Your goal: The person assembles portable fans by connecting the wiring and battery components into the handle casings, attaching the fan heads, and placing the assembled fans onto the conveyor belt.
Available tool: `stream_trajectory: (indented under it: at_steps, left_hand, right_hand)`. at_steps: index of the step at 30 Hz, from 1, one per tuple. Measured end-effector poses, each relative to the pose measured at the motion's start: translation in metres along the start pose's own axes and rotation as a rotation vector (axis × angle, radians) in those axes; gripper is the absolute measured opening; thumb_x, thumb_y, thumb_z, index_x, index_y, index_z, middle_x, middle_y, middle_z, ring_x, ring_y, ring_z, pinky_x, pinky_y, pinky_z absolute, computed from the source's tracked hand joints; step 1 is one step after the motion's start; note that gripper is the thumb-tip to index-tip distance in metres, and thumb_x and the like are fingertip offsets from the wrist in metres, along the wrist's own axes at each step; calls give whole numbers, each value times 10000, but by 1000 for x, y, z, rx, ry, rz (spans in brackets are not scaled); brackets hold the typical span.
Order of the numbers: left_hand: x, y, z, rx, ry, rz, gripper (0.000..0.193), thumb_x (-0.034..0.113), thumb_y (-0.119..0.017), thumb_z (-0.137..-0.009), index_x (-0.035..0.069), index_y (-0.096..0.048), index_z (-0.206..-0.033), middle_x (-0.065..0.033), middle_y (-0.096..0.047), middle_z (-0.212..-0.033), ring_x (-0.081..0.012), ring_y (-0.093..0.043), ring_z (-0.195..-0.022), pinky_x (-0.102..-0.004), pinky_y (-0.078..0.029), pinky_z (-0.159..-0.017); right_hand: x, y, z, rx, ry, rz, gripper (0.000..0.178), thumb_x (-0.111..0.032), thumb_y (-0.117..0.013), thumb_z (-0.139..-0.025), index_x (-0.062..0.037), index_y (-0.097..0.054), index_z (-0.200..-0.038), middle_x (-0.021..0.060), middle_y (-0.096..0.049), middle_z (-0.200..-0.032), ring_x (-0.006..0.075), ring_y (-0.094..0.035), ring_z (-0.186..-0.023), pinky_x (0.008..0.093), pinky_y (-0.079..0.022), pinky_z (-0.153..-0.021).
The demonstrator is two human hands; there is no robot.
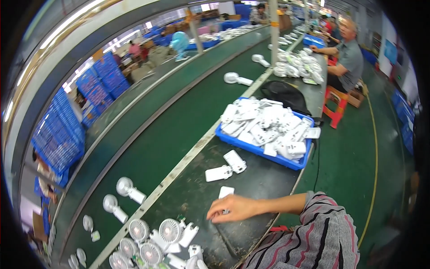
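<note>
My right hand [233,208] reaches leftward over the dark worktable, its fingers curled downward. A white plastic piece [226,192], like a fan handle shell, shows just beyond the knuckles. Whether the fingers grip it is hidden. A small greyish bit shows between the fingers. My left hand is out of view. Farther on, two white handle parts [218,173] [235,161] lie touching. Nearer the bottom edge is a heap of small white handheld fans [150,253] with round grilles, mixed with handle shells [189,235].
A blue bin [262,152] heaped with white handle parts stands ahead, a black bag [286,96] behind it. Along the left runs a green conveyor [174,121] carrying spaced fans [130,190]. A co-worker [351,56] sits on a red stool [335,105] at far right.
</note>
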State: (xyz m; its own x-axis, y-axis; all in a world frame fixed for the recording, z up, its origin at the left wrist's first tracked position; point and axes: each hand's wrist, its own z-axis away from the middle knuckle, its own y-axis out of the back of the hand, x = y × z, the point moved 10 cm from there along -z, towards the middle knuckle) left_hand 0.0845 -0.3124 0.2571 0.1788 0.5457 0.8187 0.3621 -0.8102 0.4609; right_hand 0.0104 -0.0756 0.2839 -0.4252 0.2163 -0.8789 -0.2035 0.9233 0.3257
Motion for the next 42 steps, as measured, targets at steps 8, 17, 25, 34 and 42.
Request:
stream_trajectory:
  at_steps: [8,17,25,34,42]
  left_hand:
    - [28,-61,-18,-233,-185,4,177,79,-593,-850,-55,-646,-953,-161,-653,-929,-277,-609,-863,-346,-469,-822]
    - [27,-43,-8,-184,-62,6,173,65,-583,-849,-63,-642,-951,-172,-650,-932,-276,-603,-877,-343,-464,-835]
    - [-4,-26,-23,-156,-3,-10,125,-17,-601,-769,-25,-651,-884,-138,-656,-882,-258,-626,-871,-335,-461,-865]
    - [-23,-16,-13,-46,72,-21,132,-63,-566,-764,-39,-642,-869,-130,-648,-867,-239,-611,-861,-327,-456,-857]
    - [99,-120,-25,-452,-400,119,360,45,-692,-700,49,-631,-1055,-127,-619,-1080,-298,-572,-1004,-381,-435,-885]
  right_hand:
    - [-19,312,152,1039,-245,916,159,-54,-583,-807,-26,-664,-942,120,-674,-887,201,-644,-766,313,-500,-688]
    - [138,468,307,961,-977,1097,493,-296,-768,-631,-4,-658,-1013,248,-632,-1011,364,-613,-971,420,-486,-831]
    - [151,554,359,844,-1281,1319,233,-199,-531,-815,-11,-592,-938,253,-615,-1003,408,-593,-972,486,-479,-789]
    - [158,496,219,630,-1036,1383,248,-124,-563,-774,-32,-585,-1003,252,-615,-983,399,-594,-956,473,-475,-828]
    - [140,556,275,854,-1061,1222,1043,-250,-792,-624,-200,-139,-1436,274,-479,-1242,467,-477,-1132,493,-430,-927]
